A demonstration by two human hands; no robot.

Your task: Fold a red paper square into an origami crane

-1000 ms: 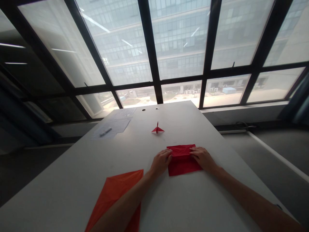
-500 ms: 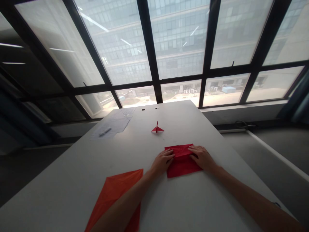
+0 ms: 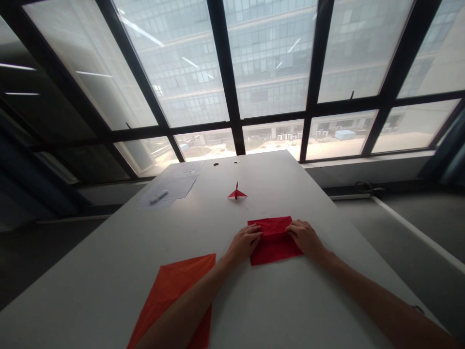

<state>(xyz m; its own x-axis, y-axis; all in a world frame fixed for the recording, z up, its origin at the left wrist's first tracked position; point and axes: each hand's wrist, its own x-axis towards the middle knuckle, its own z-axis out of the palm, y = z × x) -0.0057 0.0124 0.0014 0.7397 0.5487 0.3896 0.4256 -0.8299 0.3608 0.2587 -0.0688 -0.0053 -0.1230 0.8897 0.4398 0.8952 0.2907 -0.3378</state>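
Red paper (image 3: 276, 252) lies on the near half of the white desk (image 3: 308, 305), between my two hands, as I see it in the head view. A fold line runs across it, with a creased strip beyond the line and a smoother panel on the near side. My left hand (image 3: 245, 244) lies over its left edge, fingers close together on the paper; I cannot tell whether the thumb pinches it. My right hand (image 3: 306, 236) has its fingers bunched at the right end of the fold, pinching the paper there. Orange paper (image 3: 176, 276) lies under my left forearm and runs out of the picture at the bottom. Beyond the hands stands a small folded red figure (image 3: 237, 194). Farther left, a white pen-like object (image 3: 159, 197) rests on printed sheets (image 3: 186, 187).
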